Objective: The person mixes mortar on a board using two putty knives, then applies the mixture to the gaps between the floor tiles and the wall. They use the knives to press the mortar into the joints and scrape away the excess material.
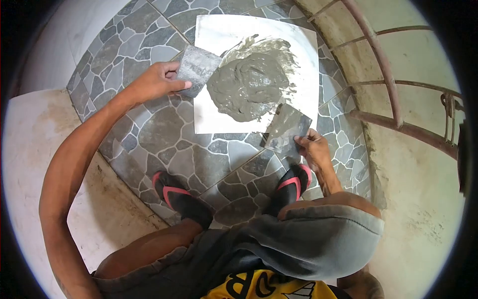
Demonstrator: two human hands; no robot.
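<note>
Wet grey paste [249,84] lies in a mound on a white board [209,122] on the floor. My left hand [162,81] pinches a flat grey square plate [199,67] by its left edge, thumb on top; the plate's right edge is at the left side of the paste. My right hand [312,148] grips a second flat plate [286,128], smeared with grey paste, by its right side. That plate overlaps the board's lower right edge, below the mound. Smeared streaks of paste spread over the board's upper right part.
Stone-patterned tiles [162,129] surround the board. My feet in black and pink sandals [181,197] stand just below it. A rusty metal frame [388,84] runs along the right wall, and a pale ledge [50,149] borders the left.
</note>
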